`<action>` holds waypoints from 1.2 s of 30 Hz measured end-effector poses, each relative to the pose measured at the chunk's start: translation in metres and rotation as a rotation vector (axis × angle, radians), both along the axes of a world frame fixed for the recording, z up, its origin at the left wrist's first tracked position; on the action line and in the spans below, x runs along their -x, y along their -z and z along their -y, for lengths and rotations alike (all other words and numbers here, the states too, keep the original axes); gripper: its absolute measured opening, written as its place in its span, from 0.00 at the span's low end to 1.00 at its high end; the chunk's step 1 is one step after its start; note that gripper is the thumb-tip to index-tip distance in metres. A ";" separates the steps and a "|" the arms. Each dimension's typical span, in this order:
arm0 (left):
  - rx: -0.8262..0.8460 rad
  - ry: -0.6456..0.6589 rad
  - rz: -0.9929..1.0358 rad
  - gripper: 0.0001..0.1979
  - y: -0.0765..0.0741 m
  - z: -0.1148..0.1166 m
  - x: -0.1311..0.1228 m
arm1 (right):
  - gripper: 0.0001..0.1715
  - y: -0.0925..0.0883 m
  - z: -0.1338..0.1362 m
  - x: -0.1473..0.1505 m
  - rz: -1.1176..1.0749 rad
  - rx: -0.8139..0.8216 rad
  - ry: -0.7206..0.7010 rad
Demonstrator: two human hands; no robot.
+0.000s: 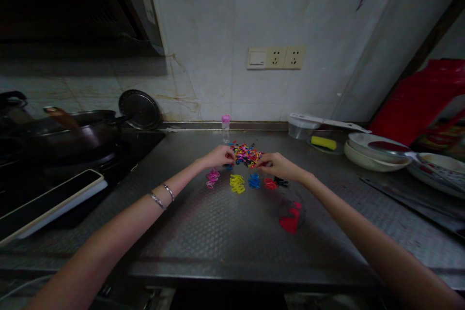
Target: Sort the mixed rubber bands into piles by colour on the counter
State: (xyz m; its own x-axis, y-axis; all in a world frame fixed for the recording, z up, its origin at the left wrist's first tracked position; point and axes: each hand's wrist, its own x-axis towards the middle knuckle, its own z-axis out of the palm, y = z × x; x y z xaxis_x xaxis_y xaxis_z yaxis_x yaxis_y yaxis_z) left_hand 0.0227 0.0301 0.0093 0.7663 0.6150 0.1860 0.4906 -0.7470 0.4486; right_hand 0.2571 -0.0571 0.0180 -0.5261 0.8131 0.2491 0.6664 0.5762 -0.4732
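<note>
A mixed heap of small coloured rubber bands [247, 154] lies on the steel counter [225, 223]. My left hand [218, 156] pinches at the heap's left edge, fingers closed. My right hand [278, 164] pinches at its right edge, fingers closed on something too small to name. In front of the heap lie sorted little piles: pink [212, 178], yellow [237, 183], blue [254, 181], red [270, 183] and black [281, 182].
A red heart-shaped object [290, 220] lies nearer to me. A small clear bottle with a pink cap [225, 127] stands behind the heap. A dark wok [72, 131] sits on the stove at left. Bowls and plates [378, 152] are stacked at right.
</note>
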 end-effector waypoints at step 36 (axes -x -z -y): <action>0.133 -0.187 0.130 0.12 0.016 0.004 0.016 | 0.11 0.030 -0.042 -0.006 0.335 -0.121 0.306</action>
State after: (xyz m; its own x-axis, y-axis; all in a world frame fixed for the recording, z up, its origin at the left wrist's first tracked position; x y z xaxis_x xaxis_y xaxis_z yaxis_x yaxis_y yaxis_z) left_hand 0.0063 0.0257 -0.0069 0.6123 0.7690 0.1837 0.5461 -0.5794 0.6051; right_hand 0.2633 -0.0154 -0.0121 -0.3347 0.9188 0.2091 0.9187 0.3676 -0.1448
